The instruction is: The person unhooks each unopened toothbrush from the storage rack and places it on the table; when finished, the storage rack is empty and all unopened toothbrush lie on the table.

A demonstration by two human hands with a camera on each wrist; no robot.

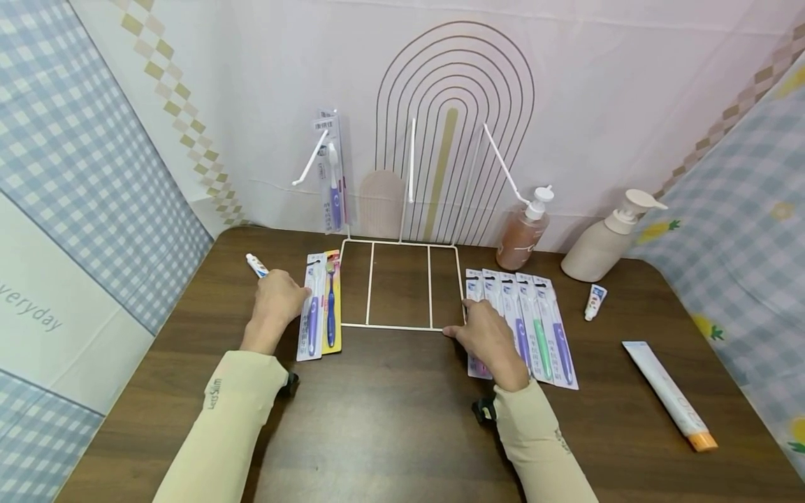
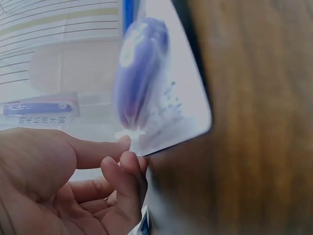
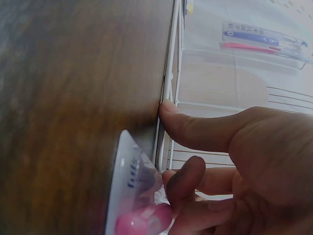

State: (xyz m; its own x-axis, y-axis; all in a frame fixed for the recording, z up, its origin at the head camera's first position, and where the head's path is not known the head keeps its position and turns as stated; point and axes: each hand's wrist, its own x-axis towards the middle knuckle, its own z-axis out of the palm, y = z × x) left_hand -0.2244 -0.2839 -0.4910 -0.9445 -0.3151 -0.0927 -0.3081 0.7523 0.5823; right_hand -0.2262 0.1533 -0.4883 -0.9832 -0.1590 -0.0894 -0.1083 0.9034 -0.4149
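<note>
My left hand (image 1: 277, 304) pinches the left edge of a packaged purple toothbrush (image 1: 312, 307), thumb and fingertips meeting at its rim in the left wrist view. Beside that pack lies a blue toothbrush on a yellow card (image 1: 331, 300). A white wire rack (image 1: 399, 327) stands at the back with three upward-slanting hooks. My right hand (image 1: 487, 332) grips its front right corner, thumb on the front bar. Under and beside this hand lie several packaged toothbrushes (image 1: 542, 335), with purple, green and pink handles. Packaged toothbrushes (image 1: 333, 181) hang from the rack's left hook.
A pink pump bottle (image 1: 522, 234) and a beige pump bottle (image 1: 600, 241) stand at the back right. One small toothpaste tube (image 1: 595, 302) lies before them, another small tube (image 1: 256, 265) behind my left hand. A large tube with an orange cap (image 1: 669, 395) lies at the right.
</note>
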